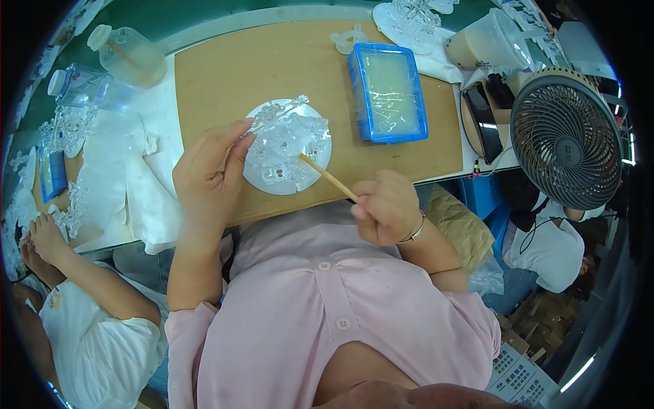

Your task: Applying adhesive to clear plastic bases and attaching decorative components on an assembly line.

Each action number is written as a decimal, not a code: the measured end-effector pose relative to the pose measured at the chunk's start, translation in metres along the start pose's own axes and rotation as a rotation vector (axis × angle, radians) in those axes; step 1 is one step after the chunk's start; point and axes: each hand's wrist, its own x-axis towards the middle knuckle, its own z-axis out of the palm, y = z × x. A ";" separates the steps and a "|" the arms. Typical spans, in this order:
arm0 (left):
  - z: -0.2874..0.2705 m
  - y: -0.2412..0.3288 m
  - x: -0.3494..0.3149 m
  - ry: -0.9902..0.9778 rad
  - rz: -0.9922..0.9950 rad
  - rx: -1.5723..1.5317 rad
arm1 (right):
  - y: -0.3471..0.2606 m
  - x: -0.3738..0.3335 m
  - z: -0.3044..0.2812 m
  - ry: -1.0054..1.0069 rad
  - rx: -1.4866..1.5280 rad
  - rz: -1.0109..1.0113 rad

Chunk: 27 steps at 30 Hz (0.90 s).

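Clear plastic moulded parts [289, 140] lie on a round white disc [312, 183] on the cardboard. My left hand [214, 153] pinches the upper left edge of the clear parts between thumb and fingers. In my closed right hand [388, 208] is a thin wooden stick [325, 176]. Its tip touches the clear parts near their middle. To the right of the disc stands a blue-rimmed box [388, 92] with a pale, glossy top.
A black fan [567, 140] stands at the right, beside a dark phone [482, 123]. Behind are a plastic cup [490, 42] and another loaded white disc [402, 27]. Bottles [133, 58] stand at the far left. Nearby, a co-worker's hands [46, 242] handle clear parts.
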 end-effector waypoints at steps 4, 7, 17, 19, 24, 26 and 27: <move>0.000 0.000 0.001 -0.038 -0.002 0.009 | 0.003 0.007 0.007 -0.045 -0.111 -0.134; 0.001 -0.001 0.000 -0.003 0.033 0.031 | 0.003 0.016 0.000 -0.056 -0.155 -0.084; 0.002 -0.001 -0.001 0.003 0.090 0.074 | 0.008 0.023 -0.003 -0.054 0.091 0.168; 0.002 -0.002 -0.001 0.016 0.118 0.080 | 0.010 0.015 0.004 0.053 0.225 0.416; 0.005 -0.005 -0.002 0.045 0.162 0.060 | 0.004 0.033 0.010 -0.028 0.122 0.227; 0.002 -0.004 -0.002 0.010 0.164 0.089 | -0.003 0.045 0.007 -0.072 0.066 0.178; 0.002 -0.005 -0.002 0.015 0.158 0.090 | -0.005 0.050 0.006 -0.090 0.042 0.149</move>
